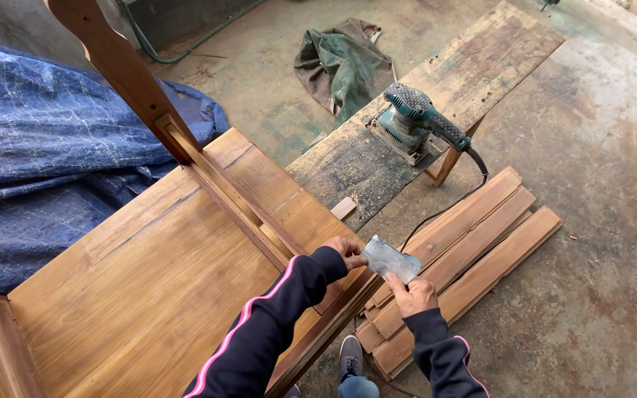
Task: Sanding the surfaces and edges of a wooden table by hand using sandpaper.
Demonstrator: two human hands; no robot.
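Below, a large wooden panel (pixel 149 287) lay flat, with stacked planks (pixel 466 250) just beside its right edge and a green sander (pixel 414 121) beyond, while left hand (pixel 346 249) and right hand (pixel 413 295) had fingers clamped on a grey sheet (pixel 391 258) over that edge.

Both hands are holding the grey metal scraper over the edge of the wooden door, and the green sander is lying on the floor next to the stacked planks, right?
Not quite. The green sander sits on the worn wooden board raised above the floor, not on the floor itself; the head view shows it. The rest holds: left hand and right hand hold the grey metal scraper over the wooden door's edge, beside the stacked planks.
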